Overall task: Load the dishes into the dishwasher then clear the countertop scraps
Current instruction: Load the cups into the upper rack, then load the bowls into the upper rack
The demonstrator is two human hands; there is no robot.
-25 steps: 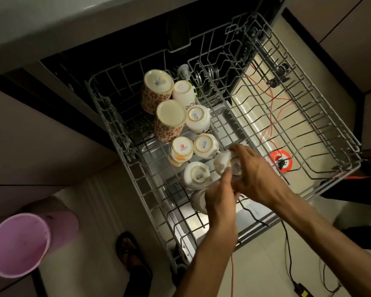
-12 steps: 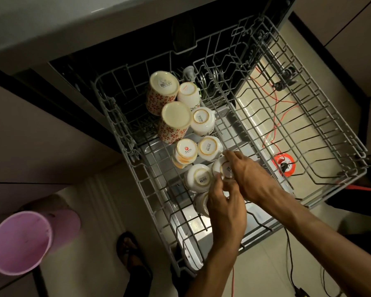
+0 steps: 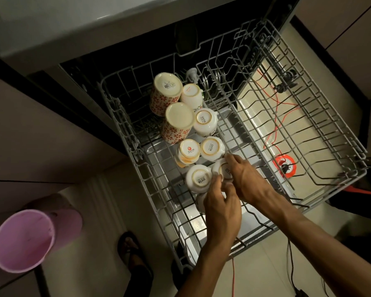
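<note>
The grey wire dishwasher rack (image 3: 334,133) is pulled out over the open door. Several upturned cups stand in its left half: two red-flowered mugs (image 3: 176,123), and white cups (image 3: 205,123) marked on their bases. My right hand (image 3: 247,179) grips a white cup (image 3: 220,169) lying tilted in the rack near the front. My left hand (image 3: 222,209) is just below it, fingers curled over another white cup (image 3: 200,201) that is mostly hidden. A further white cup (image 3: 198,179) stands right beside both hands.
The rack's right half holds no dishes; an orange cable and a red-ringed plug (image 3: 284,166) show through it on the floor. A pink bucket (image 3: 28,234) stands at lower left. My sandalled foot (image 3: 131,251) is by the rack's front corner. Countertop edge (image 3: 94,24) runs above.
My right hand has lowered the tilted white cup further into the rack beside the other cups. My left hand has stayed on the cup below it. The view shifted slightly.
</note>
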